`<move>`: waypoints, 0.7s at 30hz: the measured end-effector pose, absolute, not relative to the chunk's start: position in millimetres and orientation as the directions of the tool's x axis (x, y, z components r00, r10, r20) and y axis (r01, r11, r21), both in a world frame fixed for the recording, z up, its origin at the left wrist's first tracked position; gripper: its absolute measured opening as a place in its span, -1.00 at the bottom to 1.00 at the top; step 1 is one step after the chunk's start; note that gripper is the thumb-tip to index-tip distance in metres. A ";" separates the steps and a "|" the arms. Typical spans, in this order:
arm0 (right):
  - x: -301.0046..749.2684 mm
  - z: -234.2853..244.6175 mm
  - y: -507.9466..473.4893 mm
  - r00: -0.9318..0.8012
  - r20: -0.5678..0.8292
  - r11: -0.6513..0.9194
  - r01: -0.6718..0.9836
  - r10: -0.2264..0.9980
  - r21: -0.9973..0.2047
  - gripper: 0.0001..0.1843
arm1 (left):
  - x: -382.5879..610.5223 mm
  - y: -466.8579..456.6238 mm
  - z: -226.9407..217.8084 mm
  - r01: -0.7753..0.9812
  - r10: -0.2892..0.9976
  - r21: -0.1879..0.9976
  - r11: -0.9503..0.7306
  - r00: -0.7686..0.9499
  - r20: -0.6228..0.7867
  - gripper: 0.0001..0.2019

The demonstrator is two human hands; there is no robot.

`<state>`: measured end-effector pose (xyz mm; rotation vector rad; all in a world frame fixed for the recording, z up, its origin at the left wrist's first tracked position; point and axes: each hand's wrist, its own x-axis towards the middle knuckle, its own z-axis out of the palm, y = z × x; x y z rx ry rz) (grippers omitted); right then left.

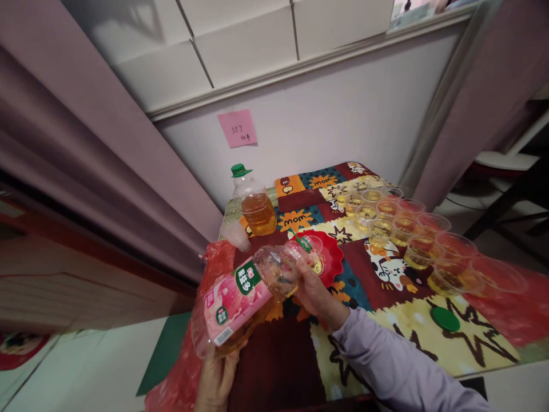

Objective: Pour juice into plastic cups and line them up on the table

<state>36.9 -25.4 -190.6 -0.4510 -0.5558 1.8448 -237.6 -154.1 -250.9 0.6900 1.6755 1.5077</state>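
Observation:
A large clear juice bottle [240, 306] with a pink label lies tilted in my two hands, its neck pointing up and to the right. From below, my left hand [218, 375] supports the base end, fingers partly hidden. My right hand [315, 292] is wrapped round the neck end. Amber liquid shows inside the bottle. Just beyond the neck sits a red scalloped plate [334, 264] with a clear plastic cup [316, 247] on it and a green strip beside the bottle mouth. Whether liquid is flowing, I cannot tell.
Several clear cups with yellowish liquid [381, 229] stand in rows at the right. A second bottle [259, 214] with a green lid stands at the back left, beside stacked cups [235, 234]. A green cap [445, 319] lies at the front right; red plastic [184, 349] hangs at the left.

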 end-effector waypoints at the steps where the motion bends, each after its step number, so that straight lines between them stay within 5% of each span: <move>1: 37.1 -191.3 -25.1 -0.329 -0.040 -0.291 -0.761 0.943 -0.580 -0.24 | -238.2 -156.6 -250.7 -0.057 0.814 0.988 0.143 -0.561 -0.151 -0.29; 6: 36.3 -192.3 -25.3 -0.313 -0.039 -0.279 -0.774 0.949 -0.568 -0.31 | -235.5 -165.5 -243.7 0.134 0.865 0.989 0.058 -0.501 0.017 -0.36; 13: 33.5 -197.9 -23.9 -0.354 -0.040 -0.317 -0.774 0.934 -0.548 -0.28 | -225.5 -162.6 -239.3 0.011 0.844 1.000 0.025 -0.536 -0.015 -0.32; 21: 35.2 -196.8 -23.5 -0.350 -0.031 -0.310 -0.782 0.936 -0.540 -0.32 | -228.9 -165.5 -245.6 0.105 0.861 0.994 0.033 -0.508 0.025 -0.25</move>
